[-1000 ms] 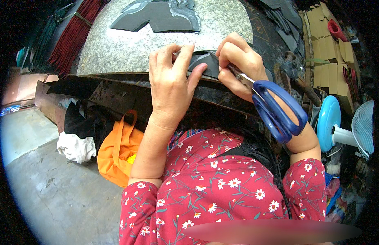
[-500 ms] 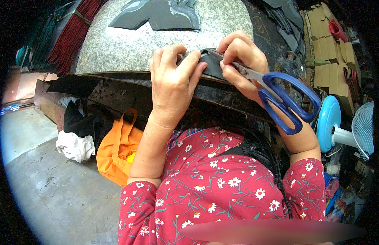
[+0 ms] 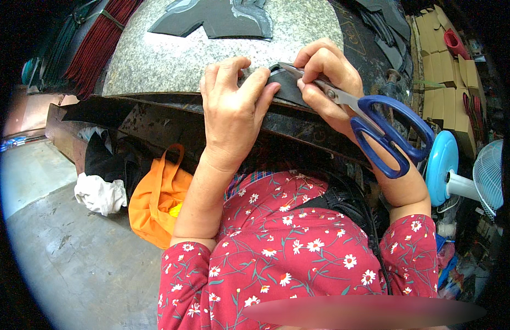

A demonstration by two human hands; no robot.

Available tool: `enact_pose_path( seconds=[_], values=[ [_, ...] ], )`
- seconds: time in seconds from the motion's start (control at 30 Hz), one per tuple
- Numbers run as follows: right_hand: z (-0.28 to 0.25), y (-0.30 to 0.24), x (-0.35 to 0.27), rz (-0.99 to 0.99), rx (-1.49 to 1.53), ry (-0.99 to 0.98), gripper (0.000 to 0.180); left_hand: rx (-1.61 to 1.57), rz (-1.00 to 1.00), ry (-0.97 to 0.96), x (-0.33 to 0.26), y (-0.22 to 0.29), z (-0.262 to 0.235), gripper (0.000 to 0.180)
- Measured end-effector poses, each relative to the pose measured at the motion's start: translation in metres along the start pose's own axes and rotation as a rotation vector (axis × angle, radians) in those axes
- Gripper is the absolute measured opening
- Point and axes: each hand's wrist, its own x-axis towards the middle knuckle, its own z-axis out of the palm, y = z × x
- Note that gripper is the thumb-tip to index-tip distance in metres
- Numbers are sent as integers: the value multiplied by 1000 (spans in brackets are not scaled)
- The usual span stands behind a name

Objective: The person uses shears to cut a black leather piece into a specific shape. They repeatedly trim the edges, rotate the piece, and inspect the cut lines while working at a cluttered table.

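At the near edge of a speckled stone slab (image 3: 156, 71), my left hand (image 3: 232, 107) pinches a dark grey sheet piece (image 3: 288, 89) between thumb and fingers. My right hand (image 3: 333, 77) grips a pair of scissors (image 3: 370, 113) by the metal blades near the pivot. Their blue handle loops stick out past my right wrist, with no fingers through them. The blade tips rest against the upper edge of the dark piece, close to my left fingertips. Farther back on the slab lie dark grey cut pieces (image 3: 211, 21) with shiny grey patches along their edges.
Red cord bundles (image 3: 95, 49) lie at the far left. Dark offcuts (image 3: 384, 33) and cardboard boxes (image 3: 439, 71) are at the far right. A blue and white fan (image 3: 443, 165) stands beside my right elbow. An orange bag (image 3: 156, 203) and a white cloth (image 3: 101, 194) are below on the left.
The scissors have shifted slightly to the right, and more of the blade tips now shows above the dark piece. My left hand keeps nearly the same place.
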Motion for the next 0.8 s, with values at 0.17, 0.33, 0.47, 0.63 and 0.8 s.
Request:
enact_pose_path(
  seconds=[0.17, 0.33, 0.47, 0.63, 0.8],
  values=[
    [0, -1, 1, -2, -2, -52, 14, 7, 10, 2, 0, 1, 1, 25],
    [3, -8, 1, 46, -39, -110, 15, 24, 5, 24, 2, 3, -3, 28],
    [3, -8, 2, 63, -43, -126, 15, 234, 1, 30, 1, 2, -12, 26],
    [1, -1, 2, 62, 35, -90, 13, 160, 52, 16, 2, 0, -11, 19],
    [0, 3, 2, 58, 78, -59, 11, 162, 49, 17, 2, 1, -10, 18]
  ],
)
